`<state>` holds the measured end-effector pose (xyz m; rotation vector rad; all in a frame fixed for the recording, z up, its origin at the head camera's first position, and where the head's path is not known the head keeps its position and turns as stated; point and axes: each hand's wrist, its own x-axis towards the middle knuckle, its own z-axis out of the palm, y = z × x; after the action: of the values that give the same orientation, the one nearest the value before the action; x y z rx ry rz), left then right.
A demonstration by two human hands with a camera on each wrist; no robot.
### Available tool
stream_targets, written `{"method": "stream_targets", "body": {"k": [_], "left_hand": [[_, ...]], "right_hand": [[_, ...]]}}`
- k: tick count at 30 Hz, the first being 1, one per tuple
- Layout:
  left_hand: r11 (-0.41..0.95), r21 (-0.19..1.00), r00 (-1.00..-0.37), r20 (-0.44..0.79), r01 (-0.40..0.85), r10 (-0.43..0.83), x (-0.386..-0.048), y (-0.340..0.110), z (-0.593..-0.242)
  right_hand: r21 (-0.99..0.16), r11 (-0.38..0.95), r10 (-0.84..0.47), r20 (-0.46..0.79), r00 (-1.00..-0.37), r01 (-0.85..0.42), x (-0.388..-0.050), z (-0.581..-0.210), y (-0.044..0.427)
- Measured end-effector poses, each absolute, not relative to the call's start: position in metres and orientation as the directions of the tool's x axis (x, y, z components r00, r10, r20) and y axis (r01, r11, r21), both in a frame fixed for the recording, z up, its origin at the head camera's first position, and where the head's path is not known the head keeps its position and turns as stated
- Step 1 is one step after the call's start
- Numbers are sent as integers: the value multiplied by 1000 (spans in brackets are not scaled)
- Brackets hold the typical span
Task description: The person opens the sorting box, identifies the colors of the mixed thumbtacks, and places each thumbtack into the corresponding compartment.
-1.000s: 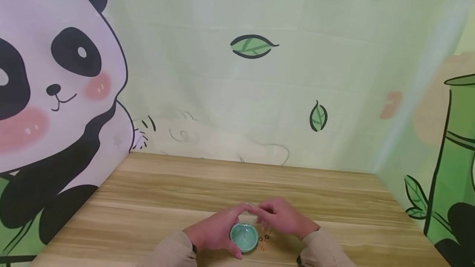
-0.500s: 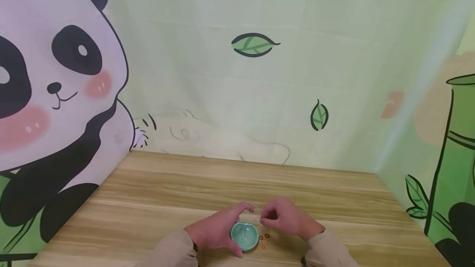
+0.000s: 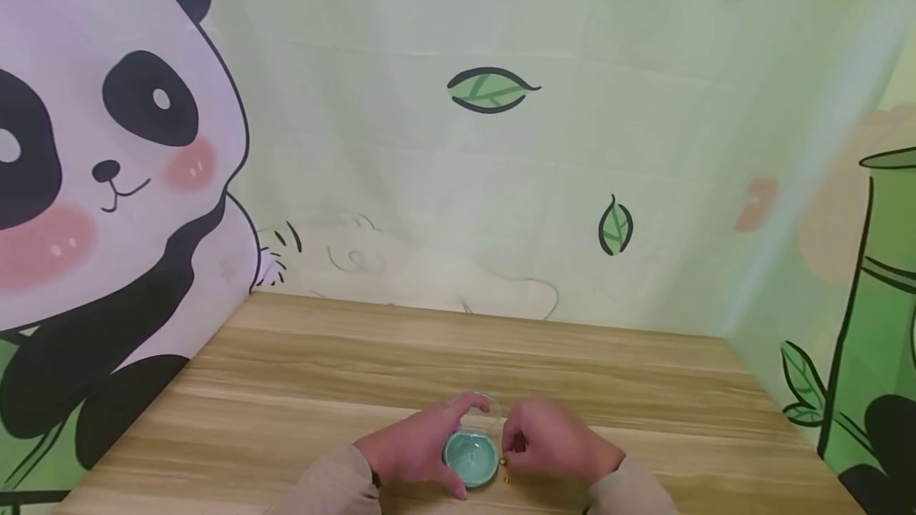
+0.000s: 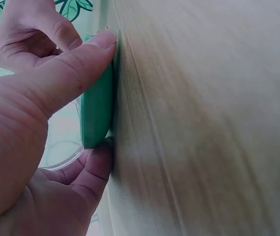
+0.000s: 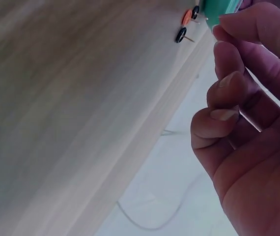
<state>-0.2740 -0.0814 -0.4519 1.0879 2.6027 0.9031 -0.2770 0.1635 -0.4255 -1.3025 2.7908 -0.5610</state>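
Now your left hand grips the case; right hand, can't tell if pinching. Rush, and upturned tacks could prick.

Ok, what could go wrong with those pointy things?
The right hand might get pricked, because the pins beside it stand points up. It could also bump and scatter them, as they sit loose on the table. And the left hand might nudge the green case it holds into them.

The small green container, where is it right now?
In the head view, the green container sits on the wooden table at bottom centre, held by the left hand, with small pins just to its right.
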Motion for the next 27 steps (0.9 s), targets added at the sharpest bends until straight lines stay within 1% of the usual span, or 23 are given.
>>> {"method": "stream_targets", "body": {"k": [3, 7, 15, 22, 27], "left_hand": [[551, 600, -719, 57, 580, 693, -274, -82, -452], [548, 601, -716, 58, 582, 696, -274, -82, -452], [543, 599, -709, 59, 588, 703, -274, -83, -451], [531, 591, -697, 75, 607, 713, -275, -84, -452], [537, 583, -699, 76, 610, 711, -276, -84, -453]], "right_hand": [[-276, 597, -753, 131, -644, -754, -274, -422, 160], [-253, 599, -759, 124, -639, -760, -271, -419, 156], [-311, 608, -741, 106, -663, -730, -275, -424, 156], [-321, 579, -760, 119, -639, -749, -278, -425, 156], [-346, 604, -744, 79, -664, -718, -280, -423, 157]]}}
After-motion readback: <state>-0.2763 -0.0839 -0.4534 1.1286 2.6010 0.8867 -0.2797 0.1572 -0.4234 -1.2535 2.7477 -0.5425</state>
